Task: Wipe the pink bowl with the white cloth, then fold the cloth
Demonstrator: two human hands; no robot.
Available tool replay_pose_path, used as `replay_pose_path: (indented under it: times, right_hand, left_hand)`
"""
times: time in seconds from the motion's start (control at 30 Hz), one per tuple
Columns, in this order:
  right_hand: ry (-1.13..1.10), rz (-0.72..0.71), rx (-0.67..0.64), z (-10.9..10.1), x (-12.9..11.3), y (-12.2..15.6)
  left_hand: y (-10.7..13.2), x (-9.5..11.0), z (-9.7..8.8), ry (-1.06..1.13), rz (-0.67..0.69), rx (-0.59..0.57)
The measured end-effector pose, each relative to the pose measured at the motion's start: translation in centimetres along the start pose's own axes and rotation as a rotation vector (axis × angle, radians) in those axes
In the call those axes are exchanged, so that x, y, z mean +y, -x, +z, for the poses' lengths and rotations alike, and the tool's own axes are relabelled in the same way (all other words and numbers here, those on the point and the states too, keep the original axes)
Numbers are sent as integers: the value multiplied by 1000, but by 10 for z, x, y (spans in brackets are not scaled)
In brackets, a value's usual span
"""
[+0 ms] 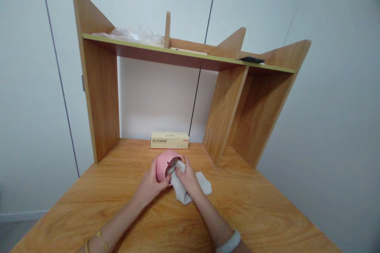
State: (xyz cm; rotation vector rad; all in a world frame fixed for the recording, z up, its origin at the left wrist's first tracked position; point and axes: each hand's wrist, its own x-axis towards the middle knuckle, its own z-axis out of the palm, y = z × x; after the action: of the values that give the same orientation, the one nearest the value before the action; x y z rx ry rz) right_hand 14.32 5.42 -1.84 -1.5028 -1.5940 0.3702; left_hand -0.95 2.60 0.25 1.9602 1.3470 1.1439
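Note:
A small pink bowl (pixel 164 162) is tipped on its side on the wooden desk (pixel 118 197), its opening facing right. My left hand (pixel 151 184) wraps around the bowl's outer wall and grips it. My right hand (pixel 186 178) is closed on a grey cloth (pixel 204 185) and presses part of it into the bowl's opening. The rest of the cloth trails onto the desk below and to the right of my right hand.
A long cream box (pixel 169 140) lies at the back of the desk just behind the bowl. A wooden hutch (pixel 101 99) rises behind, with crumpled clear plastic (pixel 133 34) and a dark flat object (pixel 251 59) on its top shelf.

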Motion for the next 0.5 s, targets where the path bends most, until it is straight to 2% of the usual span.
replay_pose_path:
  times: [0.13, 0.2, 0.3, 0.5]
  right_hand:
    - [268, 8, -31, -12, -13, 2]
    - [379, -85, -14, -19, -19, 3]
    - [432, -183, -6, -25, -23, 3]
    - [418, -27, -78, -24, -21, -1]
  left_hand:
    - [0, 6, -9, -202, -68, -55]
    - [0, 11, -13, -270, -62, -102]
    - [1, 18, -16, -330, -43, -148]
    - [-1, 16, -13, -307, -49, -112]
